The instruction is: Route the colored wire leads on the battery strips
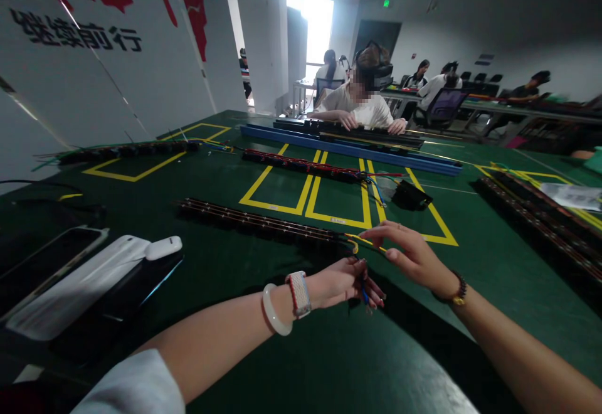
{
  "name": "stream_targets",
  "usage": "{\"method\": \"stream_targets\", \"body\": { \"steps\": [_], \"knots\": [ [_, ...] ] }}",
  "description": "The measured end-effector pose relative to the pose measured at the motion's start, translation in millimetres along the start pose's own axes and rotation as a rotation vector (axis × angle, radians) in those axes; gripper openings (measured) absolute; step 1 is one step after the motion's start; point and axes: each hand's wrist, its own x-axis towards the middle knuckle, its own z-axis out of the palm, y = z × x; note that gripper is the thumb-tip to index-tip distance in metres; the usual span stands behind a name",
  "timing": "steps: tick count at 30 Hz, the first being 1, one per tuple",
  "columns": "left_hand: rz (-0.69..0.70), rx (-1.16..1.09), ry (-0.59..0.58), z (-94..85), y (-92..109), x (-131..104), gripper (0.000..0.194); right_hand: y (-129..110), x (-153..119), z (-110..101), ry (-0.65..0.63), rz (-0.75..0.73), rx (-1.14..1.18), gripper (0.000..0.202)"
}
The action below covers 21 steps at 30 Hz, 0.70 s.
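A long dark strip (263, 222) with brown wires along its top lies on the green table (263, 364) in front of me. Yellow wires (356, 238) come out of its right end. My left hand (345, 283), palm partly turned up, is just below that end, closed around a blue wire (365, 293). Above and to the right, my right hand (408, 252) has its thumb and fingers at the yellow wires, with a wire running between them.
Phones (51, 263) and a white earbud case (163, 248) lie at the left. Behind are a red-wired strip (301, 164), a black block (412, 195) and a blue rail (348, 147). More strips lie right. Across the table, a person (357, 97) rests both hands on dark parts.
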Motion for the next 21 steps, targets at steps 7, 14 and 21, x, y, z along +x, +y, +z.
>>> {"method": "stream_targets", "body": {
  "steps": [7,14,21],
  "knots": [
    [-0.141,0.061,0.055,-4.5,6,3,0.026,55,-43,26,0.139,0.254,-0.261,0.033],
    [-0.293,0.463,0.031,-16.1,25,-8,0.039,76,-42,35,0.082,0.182,-0.284,0.019],
    [-0.274,0.827,0.064,-12.7,50,-22,0.046,83,-42,37,0.143,0.181,-0.225,0.017]
  ]
}}
